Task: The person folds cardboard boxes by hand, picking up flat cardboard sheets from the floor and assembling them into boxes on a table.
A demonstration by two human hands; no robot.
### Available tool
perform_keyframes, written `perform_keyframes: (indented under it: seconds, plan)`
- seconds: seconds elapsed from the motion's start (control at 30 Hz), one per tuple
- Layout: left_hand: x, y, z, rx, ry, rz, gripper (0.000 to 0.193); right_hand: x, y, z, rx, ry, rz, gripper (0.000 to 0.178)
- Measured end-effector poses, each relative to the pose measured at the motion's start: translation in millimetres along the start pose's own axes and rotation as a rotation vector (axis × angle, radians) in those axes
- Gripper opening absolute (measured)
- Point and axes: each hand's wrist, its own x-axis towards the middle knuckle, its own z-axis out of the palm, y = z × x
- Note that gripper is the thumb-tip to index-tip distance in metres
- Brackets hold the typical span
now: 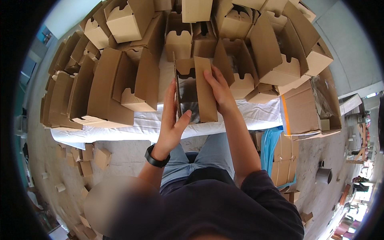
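Observation:
Between my two hands stands a narrow brown cardboard box (pixel 207 98), its top open and its tall side panels upright. My left hand (pixel 173 130) presses along the left panel, its thumb bent over the near end. On the right panel lies my right hand (pixel 220 90), with its thumb on the panel's face and the fingers around the outer side. Inside the box is something dark and shiny, like clear plastic film (pixel 188 94); what it covers I cannot make out. The box is at the front of a white-covered table (pixel 248 114).
Rows of similar open cardboard boxes (pixel 138 80) crowd the table left, right and behind. A large carton (pixel 304 108) with plastic inside stands at the right end. Below it are a blue plastic bag (pixel 270 150) and stacked cardboard (pixel 286 160). Small boxes (pixel 103 158) lie on the floor at left.

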Motion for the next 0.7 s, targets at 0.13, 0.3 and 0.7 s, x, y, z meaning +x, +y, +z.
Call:
perform_keyframes:
  seconds: [0.13, 0.3, 0.7]
  plan:
    - [-1, -2, -3, 0.086, -0.013, 0.017, 0.078, 19, 4, 4, -0.093, 0.063, -0.027, 0.061]
    - [-2, -1, -3, 0.063, -0.014, -0.003, 0.078, 30, 14, -1, -0.286, 0.040, -0.165, 0.050]
    - [6, -2, 5, 0.043, -0.005, 0.012, 0.076, 6, -1, 5, -0.271, 0.032, -0.192, 0.066]
